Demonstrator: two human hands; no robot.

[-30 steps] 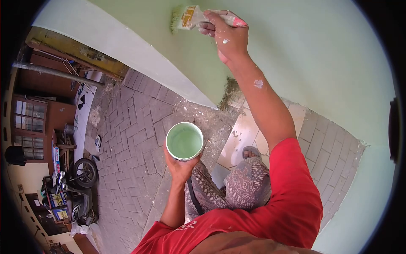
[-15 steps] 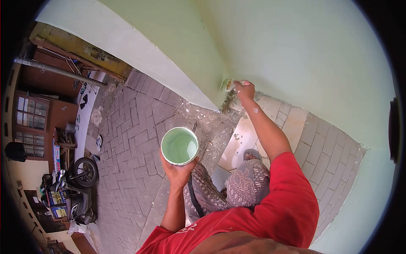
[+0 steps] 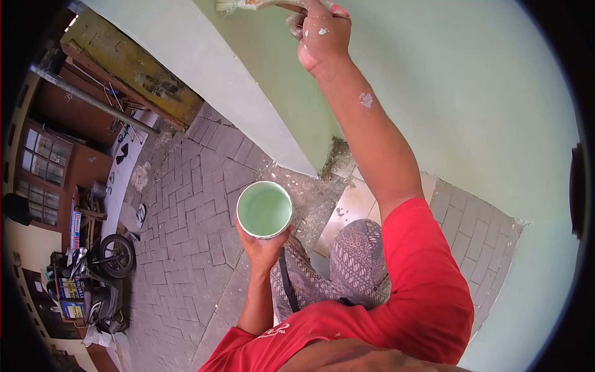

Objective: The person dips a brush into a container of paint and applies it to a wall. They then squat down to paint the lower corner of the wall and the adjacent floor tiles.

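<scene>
My left hand (image 3: 263, 247) is wrapped round a round tub (image 3: 265, 209) of light green paint, its open top facing up. At the top of the view, my right hand (image 3: 325, 37) grips a paintbrush (image 3: 260, 3) by its handle. The pale bristles point left, near the edge of the green wall (image 3: 279, 68); whether they touch it I cannot tell. White paint spots mark the back of that hand and the forearm.
A white wall edge (image 3: 204, 68) runs down to the paved ground (image 3: 192, 204). Light tiles (image 3: 350, 208) lie by the wall's foot. At the left are a parked motorcycle (image 3: 99, 291), a sandal (image 3: 141, 215) and a yellow bench-like object (image 3: 136, 74).
My right hand has risen with the brush from the low wall corner to the top of the view. My left hand holds the tub in nearly the same place.
</scene>
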